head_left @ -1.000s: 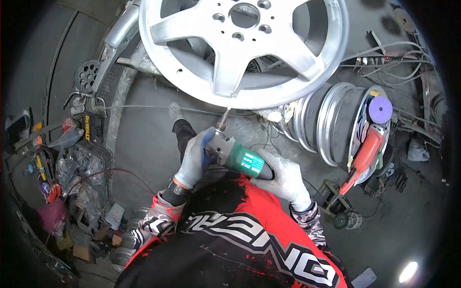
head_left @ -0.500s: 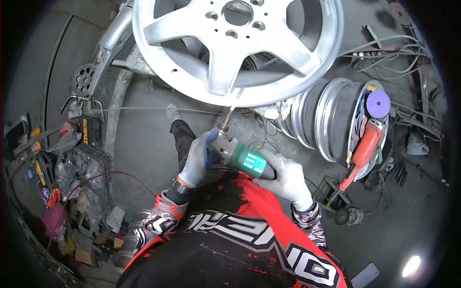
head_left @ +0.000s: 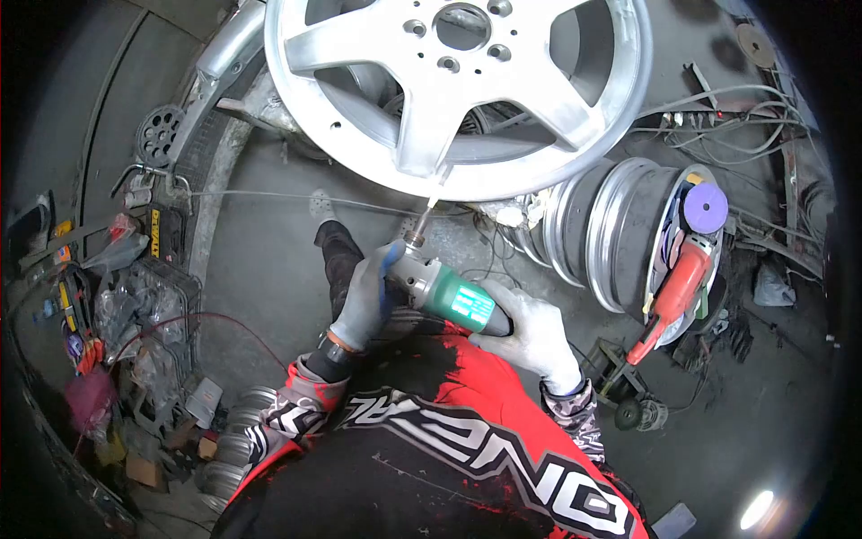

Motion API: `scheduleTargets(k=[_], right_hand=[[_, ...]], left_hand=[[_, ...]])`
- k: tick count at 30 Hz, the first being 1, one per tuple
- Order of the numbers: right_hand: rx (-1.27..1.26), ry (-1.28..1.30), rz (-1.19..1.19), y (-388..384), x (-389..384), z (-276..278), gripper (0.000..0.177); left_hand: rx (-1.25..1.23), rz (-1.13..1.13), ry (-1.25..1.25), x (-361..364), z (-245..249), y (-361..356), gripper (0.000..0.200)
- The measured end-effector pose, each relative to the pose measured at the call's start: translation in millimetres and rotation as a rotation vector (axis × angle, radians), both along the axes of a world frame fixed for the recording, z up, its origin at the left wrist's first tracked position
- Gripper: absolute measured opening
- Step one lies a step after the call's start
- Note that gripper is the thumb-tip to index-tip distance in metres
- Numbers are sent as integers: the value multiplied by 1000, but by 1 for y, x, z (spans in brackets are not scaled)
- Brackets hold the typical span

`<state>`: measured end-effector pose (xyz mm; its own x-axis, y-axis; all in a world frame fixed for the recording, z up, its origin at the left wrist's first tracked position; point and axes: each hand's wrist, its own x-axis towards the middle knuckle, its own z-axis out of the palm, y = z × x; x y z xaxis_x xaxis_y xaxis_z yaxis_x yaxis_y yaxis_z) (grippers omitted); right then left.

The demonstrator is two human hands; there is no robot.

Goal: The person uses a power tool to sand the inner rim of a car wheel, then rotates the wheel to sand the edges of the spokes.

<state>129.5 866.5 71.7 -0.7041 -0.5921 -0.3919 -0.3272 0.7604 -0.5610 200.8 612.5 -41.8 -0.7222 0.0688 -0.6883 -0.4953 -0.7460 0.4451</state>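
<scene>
A green power grinder [head_left: 460, 299] lies across the space before my torso, gripped by both gloved hands. My left hand [head_left: 364, 298], in a grey and blue glove, is closed round its metal gear head. At the rear, my right hand [head_left: 536, 339], in a whitish glove, wraps the dark end of the body. A slim shaft [head_left: 421, 225] with a pale tip points up from the grinder's head. That tip meets the lower rim of a silver five-spoke alloy wheel [head_left: 426, 117], near the foot of a spoke; exact contact is hard to make out.
Bare wheel barrels [head_left: 620, 229] lie sideways at right, with a red power tool [head_left: 680, 287] carrying a purple disc [head_left: 706, 207] against them. Cables [head_left: 745, 121] tangle at upper right. Bags and tools clutter the left, beside a red hose [head_left: 211, 315]. Stacked rims [head_left: 229, 458] stand lower left.
The wheel and surroundings sit slightly differently in view, the wheel a little to the right. Both hands keep their hold on the grinder, and its tip stays at the rim.
</scene>
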Motion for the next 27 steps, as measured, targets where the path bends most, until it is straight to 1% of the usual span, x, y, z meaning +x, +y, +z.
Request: scheduleTargets(k=[2, 6, 8, 9, 11, 12, 14, 16, 17, 18, 19, 20, 21, 22, 23, 24, 25, 26, 27], right_hand=[[-36, 10, 8, -2, -1, -1, 75], [5, 8, -17, 2, 0, 3, 73], [9, 25, -31, 5, 0, 4, 73], [34, 16, -17, 4, -1, 5, 73], [56, 4, 3, 3, -4, 4, 74], [23, 4, 12, 2, -5, 2, 75], [-12, 3, 27, 1, -5, 0, 76], [-18, 13, 11, 3, -5, 0, 77], [-14, 14, 12, 4, -5, 2, 77], [-7, 6, -6, 7, -5, 5, 77], [1, -1, -24, 9, -6, 7, 77], [6, 1, -23, 10, -7, 11, 77], [56, -56, -39, 11, -9, 16, 80], [105, -114, -52, 11, -10, 19, 83], [106, -114, -46, 12, -10, 17, 83], [59, -67, -32, 13, -10, 13, 81], [10, -21, -18, 13, -10, 10, 79], [6, -23, -11, 11, -12, 9, 79], [1, -34, -6, 8, -12, 7, 79]], left_hand=[[22, 20, -6, -4, 16, -3, 46], [-58, -37, 7, -1, -2, 2, 46], [-42, -30, 102, -5, 2, 6, 45], [-42, -29, 102, -4, 6, 6, 45], [-377, -68, 143, 0, 17, 6, 44], [-379, -64, 140, 1, 14, 5, 44], [84, 61, 10, -3, 8, 2, 43], [112, 44, 3, -7, 15, 1, 46], [142, 21, -4, -9, 19, 1, 53], [147, 22, -2, -7, 16, 1, 53], [-429, -99, 440, -3, 9, 1, 63], [-1012, -217, 873, 0, 3, 1, 82], [-1010, -213, 873, 2, -3, 2, 82], [-1116, -258, 860, 2, -6, 3, 91], [-1225, -303, 843, 3, -9, 2, 100], [-1229, -300, 838, 5, -10, 1, 100], [-1156, -320, 789, 7, -7, -1, 100], [-1084, -339, 739, 8, -4, -3, 100], [-1089, -339, 733, 8, -1, -5, 100]])
